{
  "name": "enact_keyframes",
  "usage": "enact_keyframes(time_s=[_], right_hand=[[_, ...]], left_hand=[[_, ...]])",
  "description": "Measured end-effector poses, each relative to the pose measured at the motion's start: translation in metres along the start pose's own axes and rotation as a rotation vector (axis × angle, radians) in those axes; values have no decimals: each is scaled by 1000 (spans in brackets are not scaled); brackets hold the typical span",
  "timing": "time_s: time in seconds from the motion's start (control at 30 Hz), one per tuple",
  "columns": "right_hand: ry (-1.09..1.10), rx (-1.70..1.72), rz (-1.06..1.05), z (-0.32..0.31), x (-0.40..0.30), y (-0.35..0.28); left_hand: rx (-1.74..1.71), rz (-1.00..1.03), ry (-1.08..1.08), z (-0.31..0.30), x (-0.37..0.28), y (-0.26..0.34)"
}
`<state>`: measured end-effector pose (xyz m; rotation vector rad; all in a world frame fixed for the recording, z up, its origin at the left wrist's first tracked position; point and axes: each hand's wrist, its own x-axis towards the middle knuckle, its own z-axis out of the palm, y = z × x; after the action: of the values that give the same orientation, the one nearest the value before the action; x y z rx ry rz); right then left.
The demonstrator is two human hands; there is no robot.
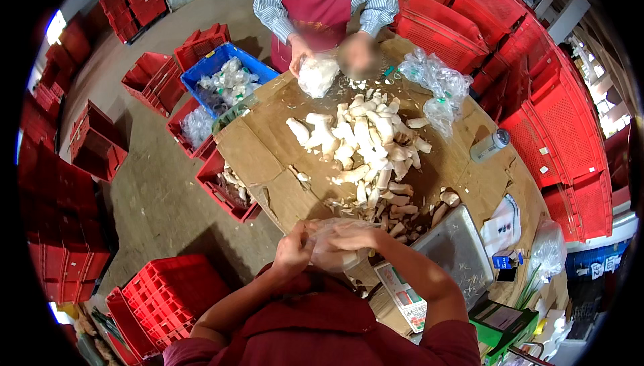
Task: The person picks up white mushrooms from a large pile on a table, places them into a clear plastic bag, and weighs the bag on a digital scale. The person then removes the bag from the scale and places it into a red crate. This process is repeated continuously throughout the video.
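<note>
My left hand [294,247] grips the edge of a clear plastic bag [327,258] close to my body, at the front of the cardboard-covered table [256,147]. Over the bag lies my right hand [356,241], fingers stretched into or across it; whether they grip anything is hidden. Pale shapes show through the film, but I cannot tell what they are. Just beyond the bag is a big heap of king oyster mushrooms [370,132], with browner, cut pieces [400,207] at its near side. Right of my hands stands a weighing scale with a metal pan [455,250] and a keypad panel [402,298].
Across the table a person in a red apron [317,9] holds a filled plastic bag [318,75]. Clear bags [437,84], a bottle [489,146] and a green box [505,323] lie rightward. Red crates [171,298] and a blue crate [226,77] stand left; stacked crates [558,119] line the right.
</note>
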<state>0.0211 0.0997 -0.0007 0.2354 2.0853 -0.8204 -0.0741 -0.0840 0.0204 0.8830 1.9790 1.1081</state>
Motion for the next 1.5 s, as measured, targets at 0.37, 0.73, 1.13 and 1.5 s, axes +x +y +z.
enact_keyframes(time_s=[0.37,0.73,1.13,1.5], right_hand=[[154,250,-410,33,25,43],[296,110,-334,26,7,28],[869,-90,-181,25,-76,-37],[1210,586,-647,24,-118,-47]], left_hand=[[-8,36,-12,4,2,-5],[-14,43,-33,3,0,3],[-204,132,91,9,5,-9],[68,22,-40,-18,10,25]])
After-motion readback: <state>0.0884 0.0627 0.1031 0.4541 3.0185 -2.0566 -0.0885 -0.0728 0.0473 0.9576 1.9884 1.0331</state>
